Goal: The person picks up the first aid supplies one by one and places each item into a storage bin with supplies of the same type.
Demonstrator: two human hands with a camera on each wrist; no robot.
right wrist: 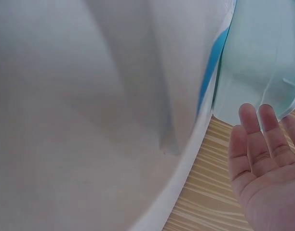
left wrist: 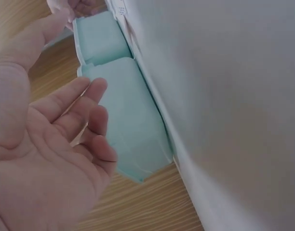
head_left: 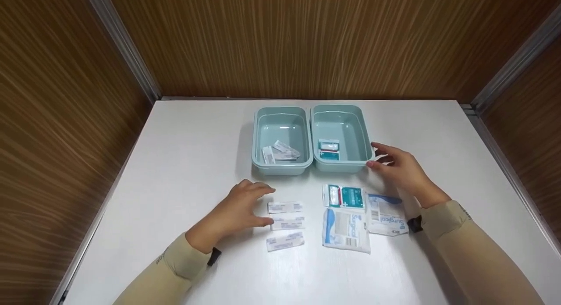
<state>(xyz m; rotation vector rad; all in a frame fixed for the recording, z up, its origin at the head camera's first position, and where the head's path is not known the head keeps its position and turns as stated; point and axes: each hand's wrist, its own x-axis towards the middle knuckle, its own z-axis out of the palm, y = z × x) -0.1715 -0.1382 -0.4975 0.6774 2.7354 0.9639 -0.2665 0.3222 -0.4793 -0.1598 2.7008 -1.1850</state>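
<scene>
My left hand [head_left: 241, 211] hovers at the left ends of three wrapped white strips, like adhesive bandages: an upper strip [head_left: 285, 207], a middle strip [head_left: 288, 224] and a lower strip [head_left: 285, 241]. Its thumb and fingers are apart, with nothing between them. At the front right corner of the right light-green bin [head_left: 346, 166], my right hand [head_left: 401, 171] has its thumb and index finger at the rim. A green-and-white packet [head_left: 328, 150] lies inside that bin. In the left light-green bin [head_left: 282, 169] are several wrapped strips [head_left: 284, 151].
On the table in front of the right bin lie another green-and-white packet [head_left: 352, 197] and two white packets marked "Surgical", a front one [head_left: 346, 230] and a right one [head_left: 388, 214]. Wood-grain panels [head_left: 298, 46] enclose the white table [head_left: 188, 138] at the back and sides.
</scene>
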